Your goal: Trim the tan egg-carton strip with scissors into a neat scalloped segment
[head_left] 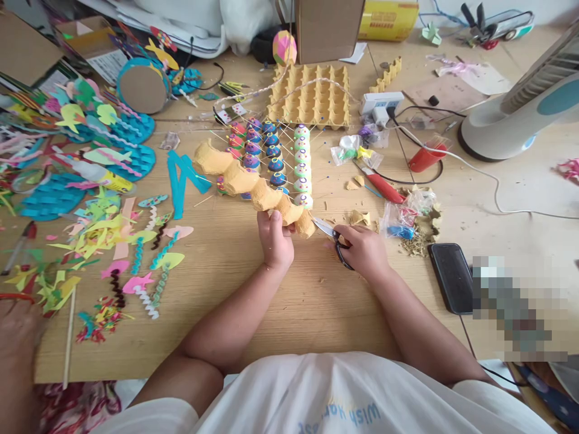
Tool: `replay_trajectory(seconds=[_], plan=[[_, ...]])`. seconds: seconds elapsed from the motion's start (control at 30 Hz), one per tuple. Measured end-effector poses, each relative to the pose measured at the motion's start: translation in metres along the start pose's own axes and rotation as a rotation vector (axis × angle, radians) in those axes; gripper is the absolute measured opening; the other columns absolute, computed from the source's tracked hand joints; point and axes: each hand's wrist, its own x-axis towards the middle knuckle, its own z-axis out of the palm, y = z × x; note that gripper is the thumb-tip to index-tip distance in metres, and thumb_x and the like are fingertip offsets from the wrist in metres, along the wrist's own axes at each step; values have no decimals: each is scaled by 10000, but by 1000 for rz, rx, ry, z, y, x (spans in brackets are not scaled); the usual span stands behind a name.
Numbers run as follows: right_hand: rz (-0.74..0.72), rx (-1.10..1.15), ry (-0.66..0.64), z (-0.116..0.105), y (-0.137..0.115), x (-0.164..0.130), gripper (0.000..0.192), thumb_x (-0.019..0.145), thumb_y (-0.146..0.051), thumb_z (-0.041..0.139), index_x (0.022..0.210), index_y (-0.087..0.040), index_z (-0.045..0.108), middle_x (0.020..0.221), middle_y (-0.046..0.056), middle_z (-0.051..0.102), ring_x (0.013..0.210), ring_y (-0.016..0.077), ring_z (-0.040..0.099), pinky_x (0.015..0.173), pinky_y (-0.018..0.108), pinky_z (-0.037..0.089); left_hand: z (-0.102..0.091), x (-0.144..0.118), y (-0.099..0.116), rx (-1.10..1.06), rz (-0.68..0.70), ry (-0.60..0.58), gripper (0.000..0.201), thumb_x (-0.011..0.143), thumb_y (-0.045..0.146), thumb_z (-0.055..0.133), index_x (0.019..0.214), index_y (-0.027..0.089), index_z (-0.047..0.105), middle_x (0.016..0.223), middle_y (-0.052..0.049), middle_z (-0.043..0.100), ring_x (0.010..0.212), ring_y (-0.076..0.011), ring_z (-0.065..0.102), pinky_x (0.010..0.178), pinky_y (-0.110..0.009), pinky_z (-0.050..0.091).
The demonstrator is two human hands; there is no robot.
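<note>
My left hand (277, 241) grips the near end of a strip of yellow egg carton (266, 196), a row of joined cups slanting away to the upper left. Around the handles of black-handled scissors (342, 247) my right hand (364, 248) is closed. The scissor blades point left and reach the strip's near end; whether they touch it I cannot tell. Behind the strip stand rows of painted carton cups: blue ones (274, 150), purple ones (252, 144), red ones (235, 140) and pale green ones (302, 163), with thin sticks poking out. The strip hides part of these rows.
A yellow egg tray (312, 90) lies at the back. To the right are a red-handled knife (384, 185), a red cup (427, 155), carton scraps (359, 218), a phone (450, 277) and a fan (511, 114). Paper fish and cuttings (104, 223) cover the left, near another person's arm (18, 343).
</note>
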Motion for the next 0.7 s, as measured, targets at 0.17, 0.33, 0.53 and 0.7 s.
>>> replay_trajectory(seconds=[0.17,0.33,0.53,0.7], plan=[[2,-14,7,1,1,0,333,972,-492,632,1042,-207,789,732,67,712,709,211,616,629,307,334,2,0,1,2,-5,10,556,870,695,698,1204,257,618,1049,-43,666,785,-133,622,603,-228,445],[-8,-16,15,1,2,0,330,972,-487,635,1039,-206,794,729,71,712,711,216,621,637,310,340,2,0,1,19,-5,17,567,868,717,689,1185,255,606,1019,-36,656,761,-126,607,600,-230,436],[7,-23,8,1,3,0,318,966,-489,641,1032,-218,794,732,69,713,702,212,612,626,304,326,0,1,-2,2,11,-2,547,876,679,707,1209,260,593,1072,-42,670,790,-131,631,585,-224,436],[16,-20,1,1,3,0,347,968,-509,632,1033,-210,797,735,75,724,691,213,617,620,303,324,0,0,-1,11,31,-5,555,880,664,713,1237,256,597,1045,-40,662,767,-125,611,572,-224,422]])
